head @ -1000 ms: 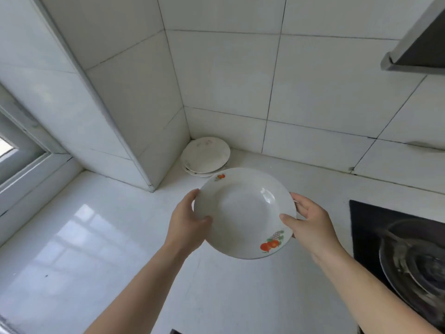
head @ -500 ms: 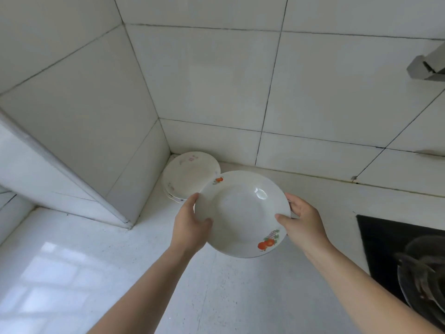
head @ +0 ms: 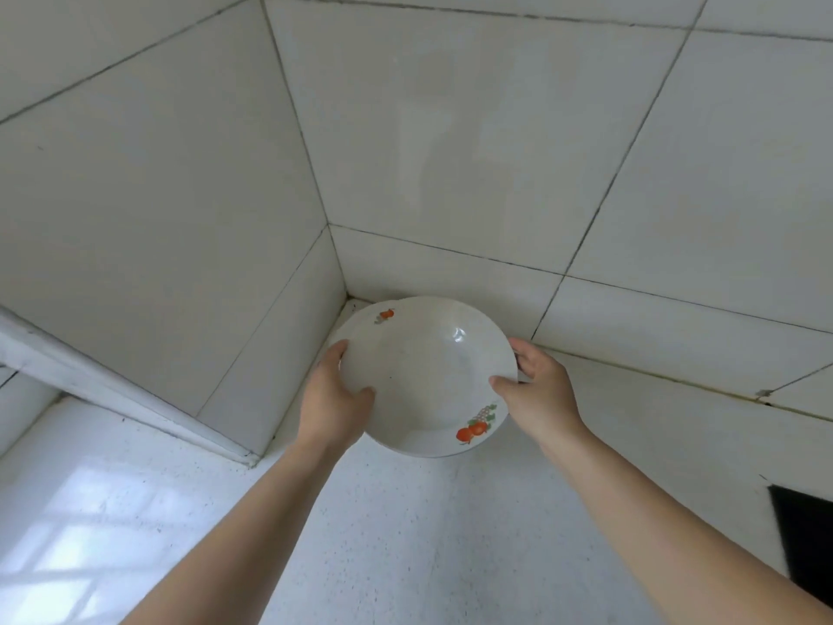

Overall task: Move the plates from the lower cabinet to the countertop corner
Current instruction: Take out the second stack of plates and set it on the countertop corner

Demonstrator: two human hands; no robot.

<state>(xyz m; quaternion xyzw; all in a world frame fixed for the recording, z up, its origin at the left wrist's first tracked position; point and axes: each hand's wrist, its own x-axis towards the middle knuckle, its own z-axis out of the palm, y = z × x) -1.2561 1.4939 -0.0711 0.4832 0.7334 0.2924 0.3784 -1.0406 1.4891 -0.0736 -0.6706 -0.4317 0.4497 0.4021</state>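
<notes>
A white plate [head: 428, 376] with small fruit prints on its rim is held over the countertop corner. My left hand [head: 331, 403] grips its left rim, thumb on top. My right hand [head: 536, 390] grips its right rim, thumb on top and fingers underneath. The plate covers nearly all of the stack of plates in the corner; only a sliver of that stack's edge [head: 347, 324] shows at the upper left.
White tiled walls meet at the corner right behind the plate. A tiled pillar juts out on the left, ending at a lower edge [head: 250, 457]. The white countertop [head: 405, 534] spreads below. A black stove edge [head: 802, 534] lies at the right.
Both hands have carried the plate forward and left, from beside the corner stack to directly over it. The view has closed in on the corner.
</notes>
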